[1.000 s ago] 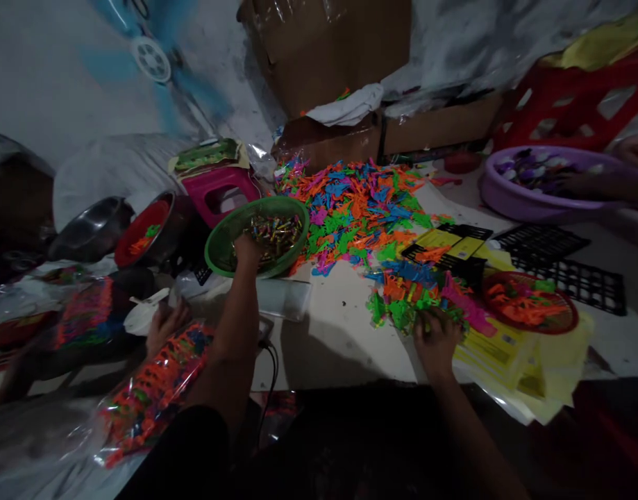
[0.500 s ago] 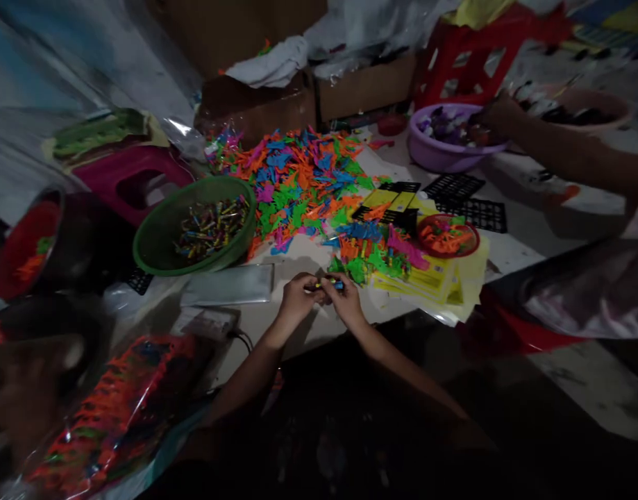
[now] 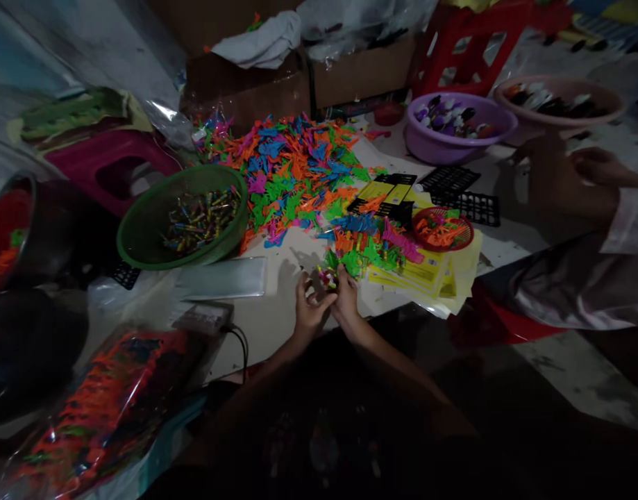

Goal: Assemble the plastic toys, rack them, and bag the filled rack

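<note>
**SURROUNDINGS OF THE WORK STATION**

Wall (image 3: 134, 38): bluish grey, at 11 o'clock. Table (image 3: 269, 326): white top, at dial centre, extending toward 3 o'clock. Cartons (image 3: 357, 80): brown, at 12 o'clock. Magenta stool (image 3: 79, 164): at 10 o'clock. Red stool (image 3: 480, 21): between 1 and 2 o'clock, sides with cut-outs. Floor (image 3: 594, 375): grey, dark-stained, at 4 o'clock. Light: dim overall, darkest toward 5 o'clock.

Basin (image 3: 146, 215) L, pile (image 3: 292, 167) ctr, basket (image 3: 442, 249) R
</note>
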`<state>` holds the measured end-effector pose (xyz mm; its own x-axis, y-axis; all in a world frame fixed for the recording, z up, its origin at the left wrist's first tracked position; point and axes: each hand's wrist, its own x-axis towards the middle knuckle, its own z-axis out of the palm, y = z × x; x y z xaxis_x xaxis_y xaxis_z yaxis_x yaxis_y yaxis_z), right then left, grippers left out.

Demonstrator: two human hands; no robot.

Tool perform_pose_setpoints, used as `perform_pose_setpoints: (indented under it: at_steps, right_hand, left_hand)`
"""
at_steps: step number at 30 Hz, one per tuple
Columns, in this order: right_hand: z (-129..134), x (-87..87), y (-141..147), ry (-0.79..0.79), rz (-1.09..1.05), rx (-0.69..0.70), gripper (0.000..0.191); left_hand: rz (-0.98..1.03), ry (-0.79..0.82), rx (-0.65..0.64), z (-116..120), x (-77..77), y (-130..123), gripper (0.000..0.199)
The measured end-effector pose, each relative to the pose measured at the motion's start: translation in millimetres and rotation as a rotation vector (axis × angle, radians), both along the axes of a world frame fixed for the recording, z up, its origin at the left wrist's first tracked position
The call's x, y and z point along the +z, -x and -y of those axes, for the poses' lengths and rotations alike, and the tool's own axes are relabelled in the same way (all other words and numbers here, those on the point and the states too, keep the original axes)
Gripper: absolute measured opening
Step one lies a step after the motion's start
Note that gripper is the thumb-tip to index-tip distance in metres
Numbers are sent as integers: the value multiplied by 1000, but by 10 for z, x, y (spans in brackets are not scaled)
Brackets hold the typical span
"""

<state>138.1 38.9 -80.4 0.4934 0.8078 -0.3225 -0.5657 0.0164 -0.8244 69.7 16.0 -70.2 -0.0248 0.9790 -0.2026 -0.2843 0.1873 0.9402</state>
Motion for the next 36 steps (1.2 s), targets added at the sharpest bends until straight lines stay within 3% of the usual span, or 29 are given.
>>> perform_pose_setpoints:
  at_steps: [3,6,9,12,15,17,21,23,26,29,33,34,36]
  right_hand:
    - [53,38,77,-5,-1,79,31]
    - [104,39,147,-6,129,78,31]
    - [112,8,162,12,348,68,32]
    - [64,-15,44,16,606,-21,31]
    - [-13,43,-229,-38,753,-88,33]
    - [-49,129,-427,-169,839,71,33]
    - [-50,277,-584,-456,1111,630,32]
    - [-34,294,-530,-477,1238,708,33]
    - [-33,274,-417,-392,1358,671,34]
    - [-86,263,-364,-294,1258,657,37]
    - [-191,299,-369,-309,851,824,35]
    - [-212,315,-380,-301,788,785,33]
    - [-244,351,-410,-282,747,577,27]
  left_hand:
    - [109,38,-114,-32,-43,-64,57]
    - [176,83,-33,-66,-48,-114,38]
    - [266,99,-38,-76,-17,-147,35]
    - [355,125,-56,-96,48,-115,31]
    - [375,283,-78,-163,120,39,23]
    - [382,406,-194,-219,145,182,21]
    - [360,569,-551,-261,105,364,32]
    - [323,624,-627,-247,55,381,40]
    - [287,642,-584,-238,-7,397,43]
    - [301,600,-626,-255,-16,449,43]
    - [323,534,-733,-260,13,483,44]
    - [324,535,-734,-262,19,477,42]
    - [326,563,-691,-279,29,456,35]
